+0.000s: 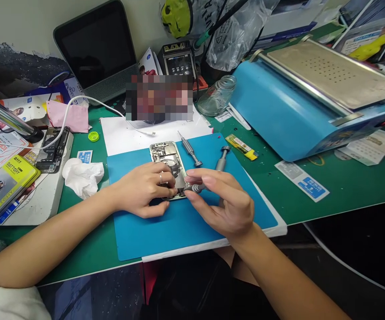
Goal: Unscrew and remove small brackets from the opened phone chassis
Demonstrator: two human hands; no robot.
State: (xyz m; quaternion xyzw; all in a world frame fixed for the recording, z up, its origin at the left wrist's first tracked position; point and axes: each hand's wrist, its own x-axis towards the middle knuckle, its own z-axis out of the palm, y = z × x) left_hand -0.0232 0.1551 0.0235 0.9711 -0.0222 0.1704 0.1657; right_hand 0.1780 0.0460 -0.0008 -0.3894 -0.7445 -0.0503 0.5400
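An opened smartphone (pixel 168 153) with bare inner parts lies on the blue mat (pixel 146 242). My left hand (pixel 147 189), a ring on one finger, is curled over its lower left side, fingertips pressed onto it. My right hand (pixel 224 200) pinches a grey screwdriver (pixel 197 188) between thumb and fingers. The tool lies nearly level, its front end at the phone's bottom part; the very tip is too small to make out. Above the right hand lie a second screwdriver (pixel 190 151) and a third screwdriver (pixel 223 159), the latter partly hidden by my fingers.
At right stands a blue machine with a metal plate (pixel 279 120). A glass jar (pixel 216 95) leans beside it. To the left are crumpled tissue (pixel 84 175), a yellow battery box (pixel 9 186) and another disassembled phone (pixel 53 151). A white cable (pixel 67 109) crosses the back, before a dark-screened device (pixel 95 49).
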